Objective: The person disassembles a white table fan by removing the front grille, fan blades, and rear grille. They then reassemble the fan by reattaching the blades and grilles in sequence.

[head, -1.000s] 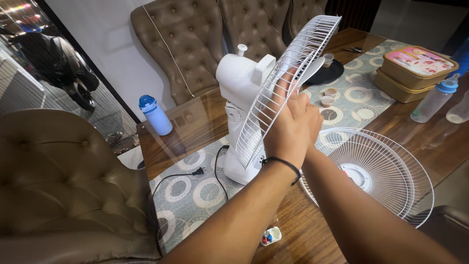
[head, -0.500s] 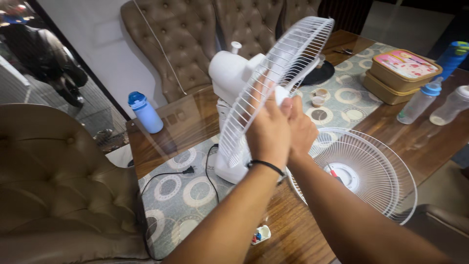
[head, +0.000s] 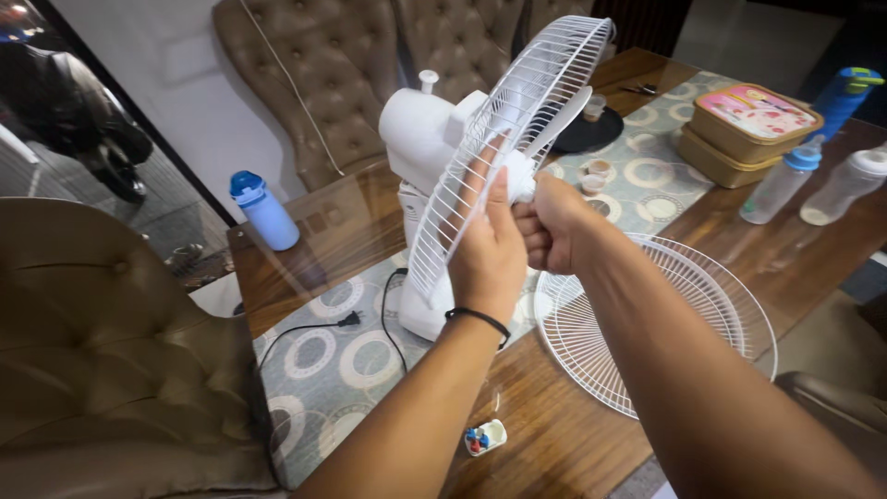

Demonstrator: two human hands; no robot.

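Gripping fan hub (head: 519, 176), right hand (head: 545, 225) closed

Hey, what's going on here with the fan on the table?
A person is working on a white table fan that stands on a wooden table. Its front guard is off: the loose grille lies flat beside the fan. The left hand is pressed against the rear grille, fingers spread over the wires. The right hand is closed around the hub at the centre of the blades. The power plug lies on the table runner, not connected to anything.
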